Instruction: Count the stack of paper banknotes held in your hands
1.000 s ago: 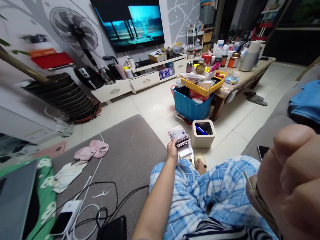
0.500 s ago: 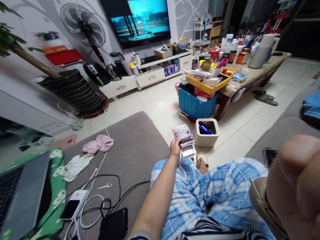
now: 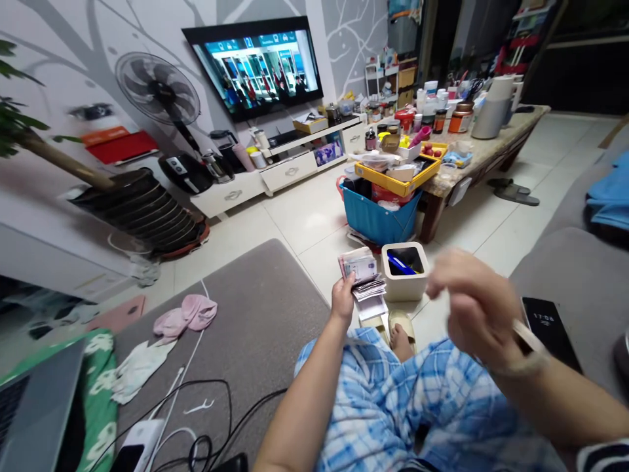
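My left hand [image 3: 343, 298] is closed round a fanned bundle of banknotes [image 3: 363, 267], pinkish and pale, above the floor just past my knee. Some lower notes stick out below the thumb and look folded. To the right, my right hand [image 3: 474, 308] hangs in the air over my blue plaid trousers [image 3: 393, 387], its fingers curled and smeared by motion; whether they pinch anything I cannot make out. A band sits on that wrist. Beyond the notes stands a cream bin [image 3: 405, 288] with a blue item inside.
A blue basket [image 3: 378, 213] bearing a yellow tray [image 3: 393, 180] stands by the crowded table [image 3: 515, 141]. Left on the grey seat [image 3: 265, 308] lie cables, a pink cloth [image 3: 184, 318] and a laptop [image 3: 44, 400]. A phone [image 3: 550, 331] lies at my right.
My right hand has moved from close to the camera at lower right, forward and left toward the banknotes. The left hand keeps its hold. The television picture has changed and the view has shifted slightly.
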### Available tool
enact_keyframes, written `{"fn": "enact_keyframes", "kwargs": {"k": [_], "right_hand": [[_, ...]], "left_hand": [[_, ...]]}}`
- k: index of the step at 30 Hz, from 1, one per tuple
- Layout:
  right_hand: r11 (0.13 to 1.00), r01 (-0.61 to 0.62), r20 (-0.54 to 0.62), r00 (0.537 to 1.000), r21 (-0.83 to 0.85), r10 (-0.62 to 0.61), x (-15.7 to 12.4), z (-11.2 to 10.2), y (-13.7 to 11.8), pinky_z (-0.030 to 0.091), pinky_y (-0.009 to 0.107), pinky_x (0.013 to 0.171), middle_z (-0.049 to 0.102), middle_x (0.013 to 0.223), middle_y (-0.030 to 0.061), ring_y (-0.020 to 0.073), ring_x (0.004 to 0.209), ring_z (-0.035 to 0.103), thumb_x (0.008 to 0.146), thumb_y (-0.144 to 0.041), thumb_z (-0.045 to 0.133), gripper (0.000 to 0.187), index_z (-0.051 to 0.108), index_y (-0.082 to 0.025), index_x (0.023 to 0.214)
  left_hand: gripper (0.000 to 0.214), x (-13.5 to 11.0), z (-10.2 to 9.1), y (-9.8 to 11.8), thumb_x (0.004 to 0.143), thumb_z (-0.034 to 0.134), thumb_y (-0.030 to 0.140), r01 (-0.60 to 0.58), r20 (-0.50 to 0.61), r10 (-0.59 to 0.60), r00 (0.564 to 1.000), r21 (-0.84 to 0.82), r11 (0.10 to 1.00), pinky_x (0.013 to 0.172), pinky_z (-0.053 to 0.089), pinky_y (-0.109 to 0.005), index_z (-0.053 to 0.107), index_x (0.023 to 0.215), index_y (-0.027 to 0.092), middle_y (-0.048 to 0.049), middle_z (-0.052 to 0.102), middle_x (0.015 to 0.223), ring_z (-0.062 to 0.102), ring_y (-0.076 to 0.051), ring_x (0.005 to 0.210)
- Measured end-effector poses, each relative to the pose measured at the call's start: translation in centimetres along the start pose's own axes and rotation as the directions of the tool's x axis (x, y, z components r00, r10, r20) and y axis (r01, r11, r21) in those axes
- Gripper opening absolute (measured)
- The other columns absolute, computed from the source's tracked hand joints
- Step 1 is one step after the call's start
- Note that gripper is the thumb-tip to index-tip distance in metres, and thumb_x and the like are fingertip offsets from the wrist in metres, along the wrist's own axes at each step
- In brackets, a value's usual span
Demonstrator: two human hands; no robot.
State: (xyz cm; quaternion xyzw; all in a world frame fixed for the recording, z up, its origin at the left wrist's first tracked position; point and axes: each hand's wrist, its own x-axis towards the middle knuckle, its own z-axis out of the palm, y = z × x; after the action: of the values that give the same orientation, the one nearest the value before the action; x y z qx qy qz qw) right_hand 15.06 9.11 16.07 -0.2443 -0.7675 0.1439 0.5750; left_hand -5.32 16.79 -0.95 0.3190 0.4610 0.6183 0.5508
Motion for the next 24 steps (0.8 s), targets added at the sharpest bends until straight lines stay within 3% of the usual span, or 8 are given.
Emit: {"fn": "enact_keyframes", "kwargs": {"k": [4, 7, 9, 13, 16, 20, 24], "right_hand": [[0.955, -0.257, 0.077, 0.960, -0.151, 0.270, -2.1, 3.7, 9.6, 0.038, 0.030, 0.062, 0.055, 0.070, 0.0033, 0.0160, 0.066, 0.050, 0.089, -0.033, 0.046, 0.021, 0.057, -0.019, 0.077], [0.889, -0.438, 0.059, 0.892, -0.133, 0.448, -5.0, 5.4, 14.0, 0.039, 0.029, 0.062, 0.058, 0.078, 0.0039, 0.0155, 0.067, 0.050, 0.090, -0.033, 0.045, 0.019, 0.058, -0.018, 0.087], [0.892, -0.436, 0.109, 0.887, -0.116, 0.448, -6.2, 6.0, 14.8, 0.041, 0.031, 0.069, 0.060, 0.085, 0.0053, 0.0168, 0.073, 0.052, 0.090, -0.032, 0.044, 0.020, 0.059, -0.019, 0.094], [0.953, -0.287, 0.265, 0.915, -0.100, 0.304, -6.5, 6.7, 13.9, 0.039, 0.036, 0.086, 0.062, 0.103, 0.0075, 0.0207, 0.096, 0.053, 0.090, -0.030, 0.045, 0.021, 0.059, -0.021, 0.103], [0.955, -0.264, 0.361, 0.884, -0.137, 0.296, -6.5, 7.0, 13.7, 0.039, 0.035, 0.081, 0.065, 0.093, 0.0066, 0.0199, 0.087, 0.053, 0.092, -0.032, 0.042, 0.022, 0.061, -0.021, 0.094], [0.929, -0.315, 0.405, 0.837, -0.192, 0.368, -7.0, 7.2, 14.5, 0.037, 0.032, 0.070, 0.062, 0.075, 0.0057, 0.0186, 0.074, 0.050, 0.092, -0.035, 0.040, 0.030, 0.061, -0.020, 0.079], [0.838, -0.504, 0.321, 0.774, -0.211, 0.546, -7.8, 7.6, 15.5, 0.034, 0.028, 0.061, 0.057, 0.065, 0.0018, 0.0151, 0.064, 0.049, 0.087, -0.037, 0.049, 0.027, 0.055, -0.019, 0.068]], "left_hand": [[0.046, 0.8, 0.9, -0.8, 0.065, 0.068, 0.050, -0.015, 0.060, 0.011, 0.998, 0.075, 0.997, 0.084, 0.046, -0.037, 0.069, 0.086, 0.009, -0.0106, 0.071, 0.085, 0.065, -0.027, 0.087], [0.045, 1.0, 0.8, -2.8, 0.069, 0.065, 0.050, -0.028, 0.092, 0.015, 0.996, 0.140, 0.990, 0.083, 0.045, -0.036, 0.069, 0.088, 0.010, -0.0093, 0.071, 0.084, 0.064, -0.026, 0.086], [0.045, 0.8, 0.4, -4.3, 0.071, 0.063, 0.050, -0.029, 0.099, 0.012, 0.995, 0.173, 0.984, 0.081, 0.046, -0.035, 0.069, 0.090, 0.010, -0.0089, 0.071, 0.085, 0.064, -0.025, 0.085], [0.042, 0.3, -0.1, -5.8, 0.075, 0.060, 0.049, -0.050, 0.093, 0.026, 0.995, 0.268, 0.962, 0.080, 0.045, -0.033, 0.069, 0.092, 0.011, -0.0087, 0.070, 0.089, 0.063, -0.024, 0.087], [0.040, 0.1, -0.1, -5.6, 0.076, 0.060, 0.047, -0.060, 0.099, 0.039, 0.994, 0.227, 0.972, 0.079, 0.045, -0.032, 0.069, 0.092, 0.011, -0.0086, 0.070, 0.090, 0.063, -0.023, 0.086], [0.039, 0.1, 0.3, -5.0, 0.071, 0.064, 0.047, -0.002, 0.074, -0.007, 0.997, 0.123, 0.992, 0.079, 0.045, -0.033, 0.070, 0.088, 0.011, -0.0082, 0.070, 0.087, 0.063, -0.023, 0.082], [0.041, -0.1, 0.6, -5.0, 0.066, 0.069, 0.046, 0.045, 0.048, -0.049, 0.998, 0.065, 0.997, 0.080, 0.045, -0.034, 0.070, 0.088, 0.011, -0.0079, 0.071, 0.085, 0.064, -0.024, 0.082]]}}
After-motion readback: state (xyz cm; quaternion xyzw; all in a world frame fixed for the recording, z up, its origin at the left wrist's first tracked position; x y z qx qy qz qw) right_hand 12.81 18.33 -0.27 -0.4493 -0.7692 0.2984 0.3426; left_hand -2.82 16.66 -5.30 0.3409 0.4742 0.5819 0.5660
